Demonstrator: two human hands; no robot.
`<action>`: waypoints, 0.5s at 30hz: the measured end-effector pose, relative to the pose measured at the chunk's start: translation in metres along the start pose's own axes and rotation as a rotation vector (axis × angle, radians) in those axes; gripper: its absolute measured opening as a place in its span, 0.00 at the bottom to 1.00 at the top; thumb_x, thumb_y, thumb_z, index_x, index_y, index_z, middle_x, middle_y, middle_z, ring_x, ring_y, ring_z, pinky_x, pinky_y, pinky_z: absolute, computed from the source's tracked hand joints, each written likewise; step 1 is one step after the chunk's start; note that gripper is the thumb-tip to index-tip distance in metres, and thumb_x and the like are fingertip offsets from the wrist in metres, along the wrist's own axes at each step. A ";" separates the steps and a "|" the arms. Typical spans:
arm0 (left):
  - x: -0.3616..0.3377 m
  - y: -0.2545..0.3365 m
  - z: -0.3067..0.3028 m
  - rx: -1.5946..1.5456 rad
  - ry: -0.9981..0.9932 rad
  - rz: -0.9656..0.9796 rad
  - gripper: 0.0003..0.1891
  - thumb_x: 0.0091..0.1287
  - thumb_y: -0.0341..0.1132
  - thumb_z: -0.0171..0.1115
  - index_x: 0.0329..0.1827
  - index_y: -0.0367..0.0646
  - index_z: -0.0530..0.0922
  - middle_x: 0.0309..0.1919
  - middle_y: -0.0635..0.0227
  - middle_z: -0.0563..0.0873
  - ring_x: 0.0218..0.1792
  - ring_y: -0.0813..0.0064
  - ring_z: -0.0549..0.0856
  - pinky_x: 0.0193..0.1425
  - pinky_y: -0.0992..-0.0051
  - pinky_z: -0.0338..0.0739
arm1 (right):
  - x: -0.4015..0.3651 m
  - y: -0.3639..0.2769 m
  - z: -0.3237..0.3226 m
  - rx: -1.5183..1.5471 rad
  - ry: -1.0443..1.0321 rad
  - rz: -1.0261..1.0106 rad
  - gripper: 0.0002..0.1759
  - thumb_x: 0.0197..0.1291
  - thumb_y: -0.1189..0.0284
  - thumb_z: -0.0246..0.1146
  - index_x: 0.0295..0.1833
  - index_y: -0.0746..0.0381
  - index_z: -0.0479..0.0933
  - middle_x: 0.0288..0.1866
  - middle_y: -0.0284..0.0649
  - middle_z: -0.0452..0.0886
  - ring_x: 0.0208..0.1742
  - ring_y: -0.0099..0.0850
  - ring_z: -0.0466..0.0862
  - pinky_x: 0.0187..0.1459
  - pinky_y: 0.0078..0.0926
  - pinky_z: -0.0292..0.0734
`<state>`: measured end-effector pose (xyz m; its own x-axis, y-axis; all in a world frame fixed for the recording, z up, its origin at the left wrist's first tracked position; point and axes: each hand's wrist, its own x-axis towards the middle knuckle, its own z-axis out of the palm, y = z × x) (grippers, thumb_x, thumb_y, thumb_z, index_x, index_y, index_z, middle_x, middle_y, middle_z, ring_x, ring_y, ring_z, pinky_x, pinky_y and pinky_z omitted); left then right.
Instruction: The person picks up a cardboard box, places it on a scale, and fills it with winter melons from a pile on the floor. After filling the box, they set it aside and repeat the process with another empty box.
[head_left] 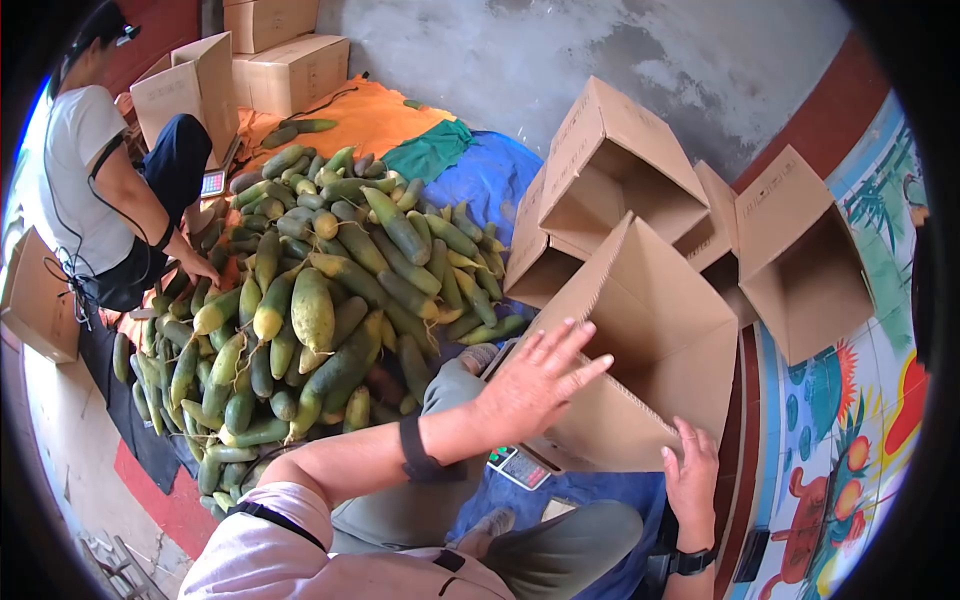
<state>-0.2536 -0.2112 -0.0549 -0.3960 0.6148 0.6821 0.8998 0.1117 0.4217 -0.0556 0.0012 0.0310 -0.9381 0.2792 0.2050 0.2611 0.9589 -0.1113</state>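
An open, top-up cardboard box (575,425) stands in front of me, its visible inside bare. My left hand (535,385) lies against the box's upper left edge, fingers spread. At the near right corner, my right hand (692,470) holds the box, with the thumb on the near side and the fingers round the corner. A digital scale (520,467) with a keypad shows just below the box; its platform is mostly hidden. To the left of the box lies a large heap of green radishes (313,310), several with thin root tails.
Several open cardboard boxes (625,150) are stacked or tipped beyond my box. A person (95,190) squats at the left, one hand on the heap, near another scale (213,183). More boxes (290,75) stand at the back. Blue and orange sheets (375,115) cover the floor.
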 end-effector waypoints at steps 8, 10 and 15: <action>-0.093 -0.078 -0.033 0.076 0.124 -0.511 0.31 0.55 0.27 0.65 0.66 0.43 0.69 0.63 0.49 0.72 0.65 0.48 0.71 0.69 0.60 0.67 | -0.067 0.046 0.017 -0.324 0.406 -0.070 0.20 0.64 0.76 0.55 0.61 0.69 0.69 0.58 0.53 0.74 0.59 0.51 0.72 0.61 0.44 0.65; -0.136 -0.107 -0.028 0.171 0.058 -0.598 0.26 0.56 0.29 0.64 0.61 0.40 0.72 0.58 0.50 0.76 0.63 0.49 0.72 0.67 0.59 0.69 | -0.083 0.056 0.032 -0.272 0.362 -0.052 0.20 0.63 0.76 0.56 0.60 0.69 0.70 0.58 0.52 0.75 0.58 0.51 0.72 0.61 0.47 0.65; -0.220 -0.136 0.007 0.177 -0.197 -0.738 0.20 0.57 0.32 0.63 0.54 0.38 0.76 0.54 0.55 0.80 0.61 0.51 0.74 0.67 0.60 0.69 | -0.117 0.078 0.082 -0.165 0.159 0.099 0.19 0.60 0.75 0.58 0.58 0.68 0.72 0.54 0.51 0.76 0.54 0.50 0.74 0.58 0.45 0.67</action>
<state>-0.2877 -0.3560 -0.2668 -0.8781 0.4584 0.1369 0.4388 0.6577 0.6123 0.0558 0.0397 -0.0812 -0.8618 0.3643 0.3529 0.3958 0.9181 0.0189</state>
